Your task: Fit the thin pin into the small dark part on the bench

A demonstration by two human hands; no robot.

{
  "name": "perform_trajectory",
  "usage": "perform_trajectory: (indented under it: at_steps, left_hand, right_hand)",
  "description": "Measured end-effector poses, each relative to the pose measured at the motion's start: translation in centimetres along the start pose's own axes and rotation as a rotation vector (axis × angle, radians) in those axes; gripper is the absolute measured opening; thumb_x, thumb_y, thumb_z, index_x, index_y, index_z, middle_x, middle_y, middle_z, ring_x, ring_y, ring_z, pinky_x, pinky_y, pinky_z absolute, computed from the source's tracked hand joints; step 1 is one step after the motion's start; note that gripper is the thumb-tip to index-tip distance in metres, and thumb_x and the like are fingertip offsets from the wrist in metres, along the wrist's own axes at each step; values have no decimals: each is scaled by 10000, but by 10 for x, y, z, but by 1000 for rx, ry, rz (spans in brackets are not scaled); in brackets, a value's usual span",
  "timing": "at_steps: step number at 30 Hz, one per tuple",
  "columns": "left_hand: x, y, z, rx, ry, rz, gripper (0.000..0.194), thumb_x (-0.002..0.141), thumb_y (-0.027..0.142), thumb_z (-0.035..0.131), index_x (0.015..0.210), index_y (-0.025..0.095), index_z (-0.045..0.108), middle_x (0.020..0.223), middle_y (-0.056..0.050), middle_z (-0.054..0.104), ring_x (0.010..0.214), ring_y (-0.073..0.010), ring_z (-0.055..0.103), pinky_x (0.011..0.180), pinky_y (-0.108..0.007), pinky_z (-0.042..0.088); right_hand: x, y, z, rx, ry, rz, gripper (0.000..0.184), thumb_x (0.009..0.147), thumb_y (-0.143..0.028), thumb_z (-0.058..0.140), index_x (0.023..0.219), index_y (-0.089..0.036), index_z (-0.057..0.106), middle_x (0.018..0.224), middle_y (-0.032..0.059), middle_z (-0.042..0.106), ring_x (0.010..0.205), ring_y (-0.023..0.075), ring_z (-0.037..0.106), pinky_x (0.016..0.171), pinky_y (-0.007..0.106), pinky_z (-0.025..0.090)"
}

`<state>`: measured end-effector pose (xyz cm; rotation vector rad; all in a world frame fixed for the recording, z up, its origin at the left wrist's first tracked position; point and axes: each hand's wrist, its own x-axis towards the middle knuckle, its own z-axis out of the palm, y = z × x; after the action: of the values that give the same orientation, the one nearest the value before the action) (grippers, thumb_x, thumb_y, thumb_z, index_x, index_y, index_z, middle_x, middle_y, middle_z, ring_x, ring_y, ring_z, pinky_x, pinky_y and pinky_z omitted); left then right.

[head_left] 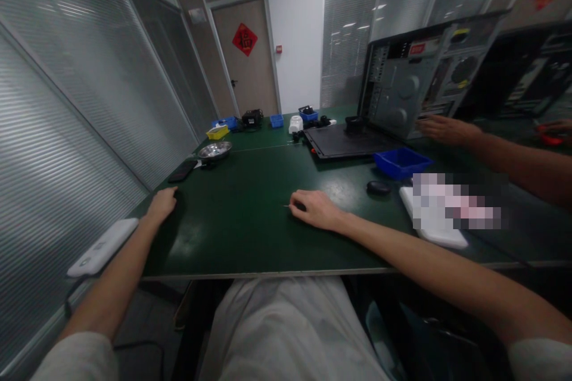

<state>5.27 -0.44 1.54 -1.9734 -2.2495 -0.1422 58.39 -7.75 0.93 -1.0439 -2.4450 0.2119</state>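
My right hand (316, 209) rests on the green table, its fingers curled in a pinch. A thin pale rod (286, 206) pokes out to the left from between the fingertips; its kind is too small to tell. Near the table's left edge, my left hand (162, 205) lies with its fingers curled in, and no object shows in it. Just beyond the left hand is a dark phone-like slab (182, 171), and past that a shiny metal bowl (215, 150). A black computer mouse (378, 188) lies to the right of my right hand, apart from it.
An open computer case (393, 92) stands at the back right behind its black side panel (348, 141) and a blue tray (402, 162). Another person's hand (449, 130) reaches toward the case. At left is a white device (105, 247); small bins line the back.
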Motion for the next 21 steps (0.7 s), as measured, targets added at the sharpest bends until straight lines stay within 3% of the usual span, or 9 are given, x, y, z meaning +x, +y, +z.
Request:
perform_trajectory:
  at_steps: [2,4,9,12,15,21]
  left_hand:
    - [-5,22,2,-34,-17,105,567,849,9,478,1406,11,583,1378,-214,606,1302,-308,560,1096,-370,411]
    - [-16,62,2,-124,-35,260,624,863,9,459,1477,83,544,1429,-157,585,1337,-281,538,1136,-369,386]
    - [-65,204,-6,-494,-115,732,580,1012,163,415,1588,226,399,1397,-91,623,1239,-225,623,1078,-355,458]
    - [-91,266,-12,-663,-174,945,574,1040,215,421,1608,246,341,1399,-89,622,1276,-217,603,1085,-355,456]
    - [-99,286,-13,-817,-190,963,587,1045,229,437,1616,241,298,1367,-90,645,1300,-215,586,1108,-377,440]
    - [-96,278,-9,-909,-150,927,592,1013,236,524,1582,248,360,1443,-95,578,1320,-216,551,1131,-393,416]
  right_hand:
    - [0,1,1,1,7,-6,146,977,-313,556,968,-207,656,942,23,681,790,149,600,681,265,347]
    - [0,1,1,6,9,-12,144,976,-313,555,973,-209,654,951,22,682,802,150,605,690,264,352]
    - [0,-1,1,-13,28,19,139,972,-319,564,966,-210,651,928,23,672,791,150,598,694,263,348]
    - [-2,-3,0,-17,63,29,143,975,-320,558,982,-209,648,927,28,666,794,151,593,694,261,345]
    - [-3,-4,-1,-26,75,32,154,978,-319,547,982,-205,650,932,33,667,790,149,589,692,260,342]
    - [-1,0,0,-35,11,55,132,953,-308,575,967,-217,669,920,19,671,784,146,591,673,258,323]
